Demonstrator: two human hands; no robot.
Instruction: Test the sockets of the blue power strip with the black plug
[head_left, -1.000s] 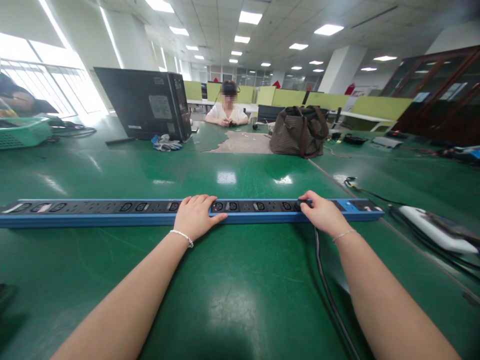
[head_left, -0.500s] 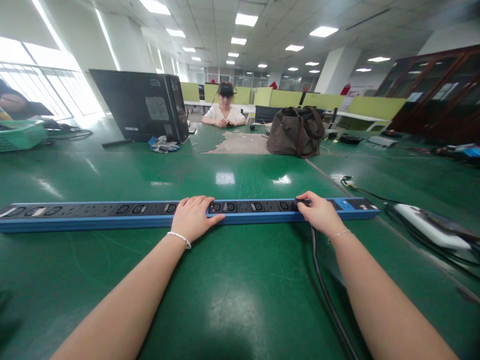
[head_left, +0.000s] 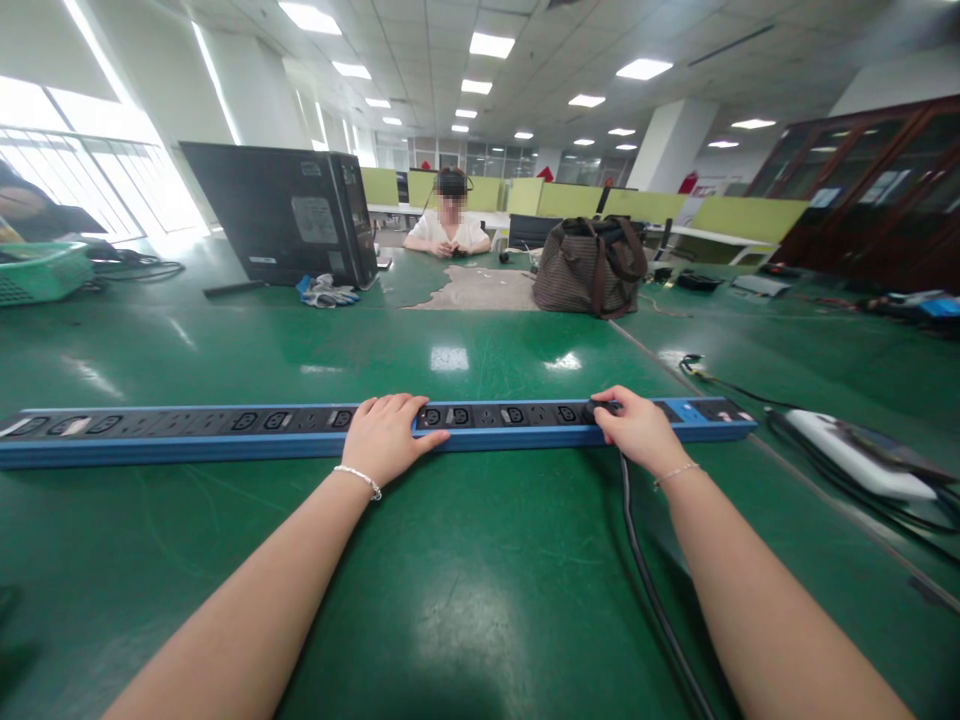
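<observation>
A long blue power strip (head_left: 187, 447) with black sockets lies across the green table (head_left: 480, 560). My left hand (head_left: 386, 435) rests over the strip near its middle, fingers across the top and thumb along the near side. Toward the strip's right end, my right hand (head_left: 636, 428) is closed on a black plug (head_left: 595, 410), which sits at a socket in the strip. From under that hand a thick black cable (head_left: 637, 550) runs down over the near part of the table. How deep the plug sits is hidden by the fingers.
Farther back stand a black computer case (head_left: 300, 215), gloves (head_left: 327, 291) and a brown bag (head_left: 589, 265). A green basket (head_left: 45, 272) is at far left. At right lies a white device (head_left: 862, 455) with cables. A person (head_left: 448, 225) sits across the table.
</observation>
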